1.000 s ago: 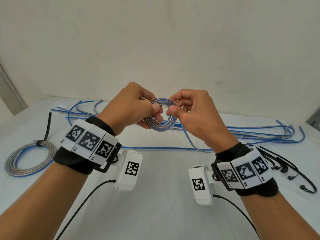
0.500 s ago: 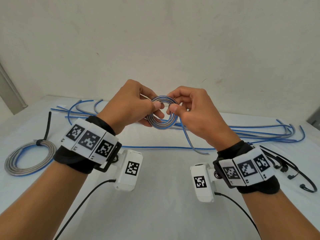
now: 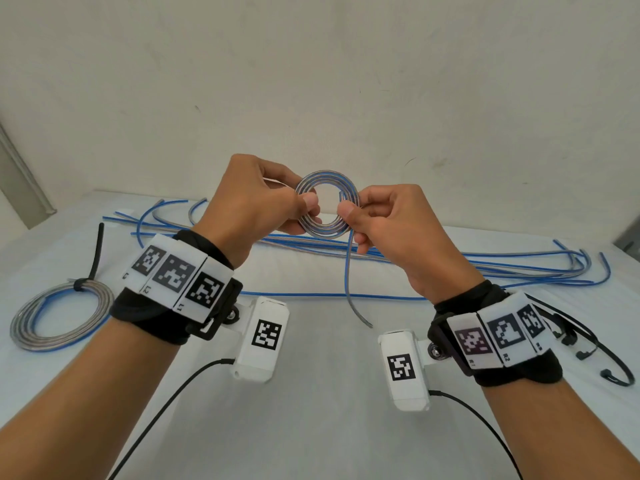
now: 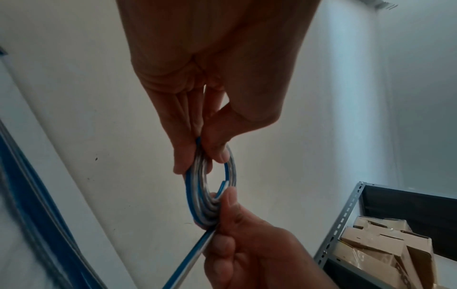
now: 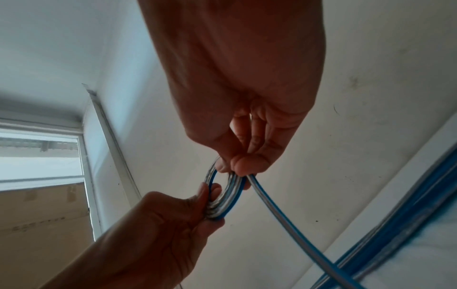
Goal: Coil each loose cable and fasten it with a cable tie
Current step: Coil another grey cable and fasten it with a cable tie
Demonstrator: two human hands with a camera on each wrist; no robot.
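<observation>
Blue-and-silver flat cable, wound into a small tight coil (image 3: 327,204), held up off the table between both hands. Left hand (image 3: 254,202) pinches the coil's left side, thumb on the near face, fingers behind. Right hand (image 3: 391,230) pinches the right side, thumb and forefinger clamped where the tail (image 3: 349,282) leaves the winding. The inner cut end pokes into the coil's opening; clearest in the left wrist view.

Risks, my read:
- Cable looks stiff, springy, glossy plastic. Ease either pinch and the turns likely spring apart and the coil opens.
- Tail hangs free below the right hand with its tip near the table. Last turn not yet wound; it could kink where it bends off the coil.
- No tie in either hand. One hand has to let go to fetch one, so the other must hold all turns alone. Weakest moment.
- Inner end could slip out sideways and loosen the stack.

Outward: finished coil (image 3: 60,318), larger round, lies near left on the table, cinched by a black cable tie (image 3: 91,263) with its tail sticking up. Loose cables (image 3: 485,268) lie in long strands with curved ends across the far side of the white table (image 3: 329,393). Spare black ties (image 3: 588,344), thin and curved, lie at right just past the right wrist.
</observation>
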